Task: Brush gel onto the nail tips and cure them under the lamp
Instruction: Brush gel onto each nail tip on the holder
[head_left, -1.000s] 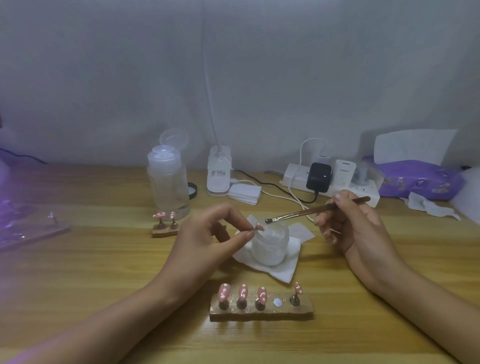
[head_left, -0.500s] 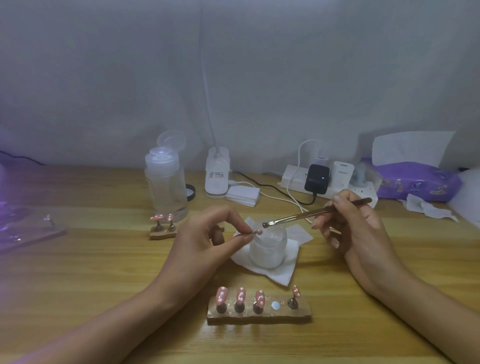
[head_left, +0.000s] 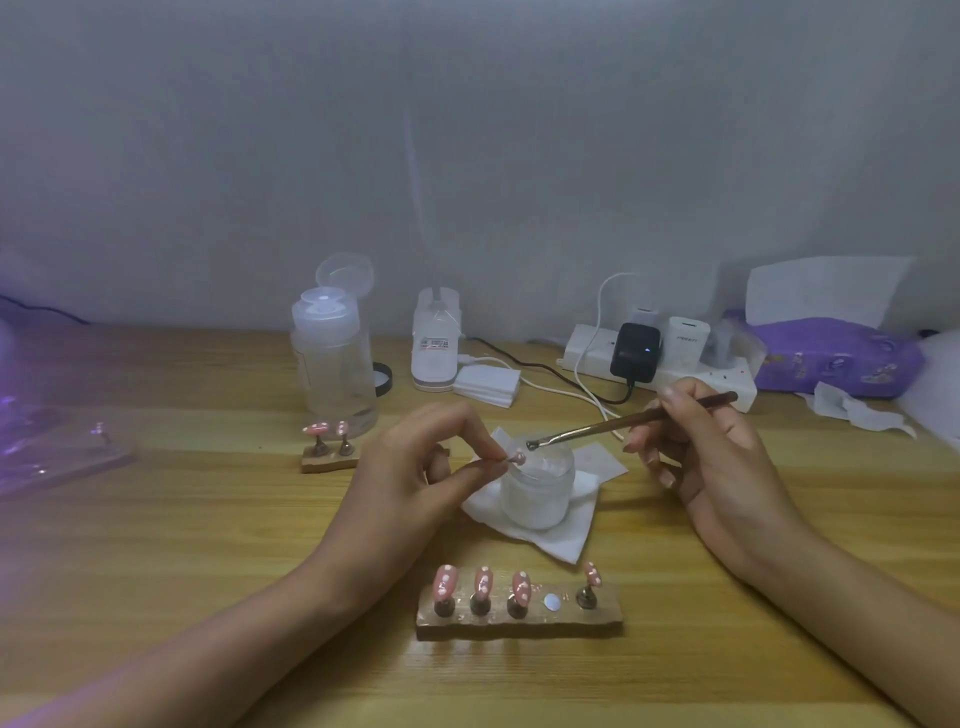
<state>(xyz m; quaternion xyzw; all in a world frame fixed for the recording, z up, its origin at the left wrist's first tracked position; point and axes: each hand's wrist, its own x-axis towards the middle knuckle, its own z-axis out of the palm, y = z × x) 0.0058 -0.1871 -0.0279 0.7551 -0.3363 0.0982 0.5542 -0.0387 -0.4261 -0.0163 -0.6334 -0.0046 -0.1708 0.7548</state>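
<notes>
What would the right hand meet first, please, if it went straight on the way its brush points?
Probably the small pink nail tip pinched by the left hand, just beyond the thin brown brush, above the frosted jar; depth is uncertain.

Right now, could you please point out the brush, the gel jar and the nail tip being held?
brush (head_left: 597, 429), head view, middle of its shaft.
gel jar (head_left: 540, 496), head view, its front wall.
held nail tip (head_left: 518, 458), head view, its pink face.

On the wooden tabletop (head_left: 208, 571): near centre, a nail-tip stand (head_left: 519, 621); beyond it, a white napkin (head_left: 545, 535); farther left, a smaller stand (head_left: 328, 461) beside a clear pump bottle (head_left: 332, 364); far right, power strip (head_left: 727, 376), purple tissue pack (head_left: 831, 358), crumpled tissue (head_left: 857, 410).
</notes>
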